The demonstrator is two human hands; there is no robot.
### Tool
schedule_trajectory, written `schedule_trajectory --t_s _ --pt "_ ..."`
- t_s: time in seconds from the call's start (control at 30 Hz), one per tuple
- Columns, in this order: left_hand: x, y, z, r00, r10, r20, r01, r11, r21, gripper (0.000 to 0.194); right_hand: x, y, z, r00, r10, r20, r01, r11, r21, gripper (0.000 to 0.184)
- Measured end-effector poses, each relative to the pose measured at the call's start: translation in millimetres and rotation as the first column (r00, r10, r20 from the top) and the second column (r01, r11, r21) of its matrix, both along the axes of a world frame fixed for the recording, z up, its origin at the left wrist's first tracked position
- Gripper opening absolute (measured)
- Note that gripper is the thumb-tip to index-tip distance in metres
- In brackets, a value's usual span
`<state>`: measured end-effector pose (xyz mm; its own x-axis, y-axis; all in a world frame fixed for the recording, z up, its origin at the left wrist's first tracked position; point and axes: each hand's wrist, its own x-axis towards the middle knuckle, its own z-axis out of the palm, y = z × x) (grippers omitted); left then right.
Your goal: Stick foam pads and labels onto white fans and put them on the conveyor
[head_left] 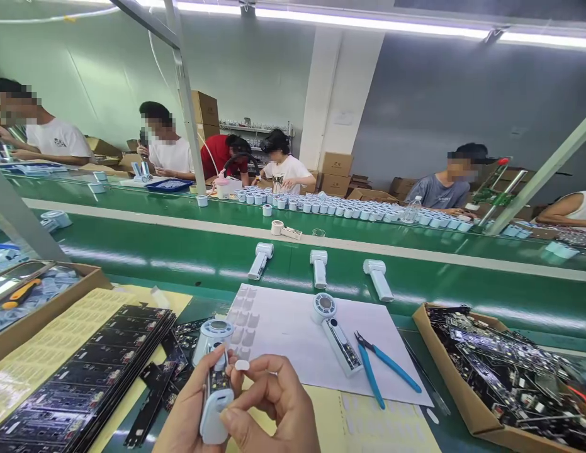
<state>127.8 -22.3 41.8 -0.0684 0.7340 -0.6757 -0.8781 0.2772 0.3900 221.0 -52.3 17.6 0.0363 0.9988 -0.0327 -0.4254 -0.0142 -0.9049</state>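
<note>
My left hand is closed around a light blue handheld fan, its round head tilted up and away from me. A strip of circuit board shows in the open handle. At the fingertips of my right hand is a small white oval piece, like a pad or sticker. My right thumb rests by the fan's base end. On a white paper sheet lies a second fan with its board exposed, beside blue-handled side cutters.
Stacked black circuit boards lie at left, near a carton of blue parts. At right stands a carton full of boards. Several fans, one here, lie on the green conveyor. Co-workers sit across.
</note>
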Motion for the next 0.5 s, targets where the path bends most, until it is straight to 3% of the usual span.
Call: schedule_trajectory --t_s 0.33,0.5 --pt "0 -4 -6.7 1.0 0.005 -0.03 -0.004 1.0 0.029 0.01 1 -2 8.2 0.998 -0.011 0.059 0.015 0.998 -0.057 0.033" --pt "4 -4 -2.2 1.0 0.0 0.007 0.0 1.0 -0.003 0.004 1 -2 13.0 0.994 -0.012 0.11 0.02 0.997 -0.073 0.031"
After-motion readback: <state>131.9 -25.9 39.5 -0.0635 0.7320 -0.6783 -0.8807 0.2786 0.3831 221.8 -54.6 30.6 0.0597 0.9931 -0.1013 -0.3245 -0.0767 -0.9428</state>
